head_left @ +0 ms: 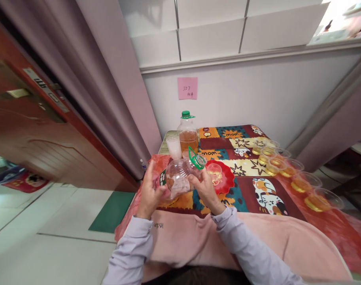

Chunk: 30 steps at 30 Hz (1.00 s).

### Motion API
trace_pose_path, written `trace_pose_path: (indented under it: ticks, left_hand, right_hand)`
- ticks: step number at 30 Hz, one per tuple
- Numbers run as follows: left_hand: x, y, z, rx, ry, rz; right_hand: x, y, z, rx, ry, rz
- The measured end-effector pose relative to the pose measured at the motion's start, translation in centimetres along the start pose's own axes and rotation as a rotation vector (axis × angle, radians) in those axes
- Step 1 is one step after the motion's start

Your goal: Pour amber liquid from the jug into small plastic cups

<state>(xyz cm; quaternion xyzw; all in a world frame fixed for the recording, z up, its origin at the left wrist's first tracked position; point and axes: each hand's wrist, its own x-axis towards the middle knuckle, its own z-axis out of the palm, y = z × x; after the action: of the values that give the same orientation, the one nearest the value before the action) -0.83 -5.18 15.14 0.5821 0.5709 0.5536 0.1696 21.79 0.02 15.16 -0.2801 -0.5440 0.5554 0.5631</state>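
A clear plastic jug (pixel 178 176) with a green handle ring at its neck lies tilted across my two hands, its uncapped mouth toward the right. My left hand (pixel 150 190) supports the base end, fingers stretched along it and thumb in front. My right hand (pixel 205 188) grips the jug near the shoulder, thumb on the near side. Below the mouth stands a clear cup (pixel 214 170) on a red scalloped plate (pixel 228 180). Behind the held jug is a second jug (pixel 188 140), upright, green-capped and part full of amber liquid. Beside it rises a stack of clear cups (pixel 173 147).
Several cups of yellow liquid (pixel 299 184) line the table's right side. A patterned mat (pixel 245 198) and red plastic sheet (pixel 343 229) cover the table, with pink cloth (pixel 180 237) at the near edge. A wooden door (pixel 58 158) stands left; a pink note (pixel 187 88) is on the wall.
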Motion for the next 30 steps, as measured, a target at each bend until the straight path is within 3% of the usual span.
trace_pose_path:
  ticks: [2, 4, 7, 10, 15, 24, 30]
  left_hand:
    - [-0.6, -2.2, -1.0, -0.209, 0.313, -0.218]
    - [-1.4, -4.5, -1.5, -0.282, 0.394, -0.329]
    - [-2.8, -7.0, -1.0, -0.371, 0.337, -0.403]
    - [-3.9, -8.1, 0.6, -0.434, 0.275, -0.447]
    - [-4.4, -8.8, 2.5, -0.483, 0.220, -0.481]
    - [-4.1, -8.9, 2.5, -0.431, 0.102, -0.441]
    - [-3.8, -6.4, 3.5, -0.801, 0.303, -0.621]
  right_hand:
    - [0.1, 0.4, -0.2, -0.013, 0.021, -0.012]
    - [0.1, 0.9, -0.4, -0.011, 0.033, -0.016]
    - [0.1, 1.7, -0.7, 0.001, 0.036, -0.005]
    - [0.1, 2.5, -1.2, 0.028, 0.033, 0.031]
    - [0.2, 3.3, -2.1, 0.059, -0.017, 0.055]
    - [0.9, 3.0, -3.1, 0.105, -0.166, 0.207]
    - [0.6, 2.8, -2.9, 0.217, -0.041, 0.323]
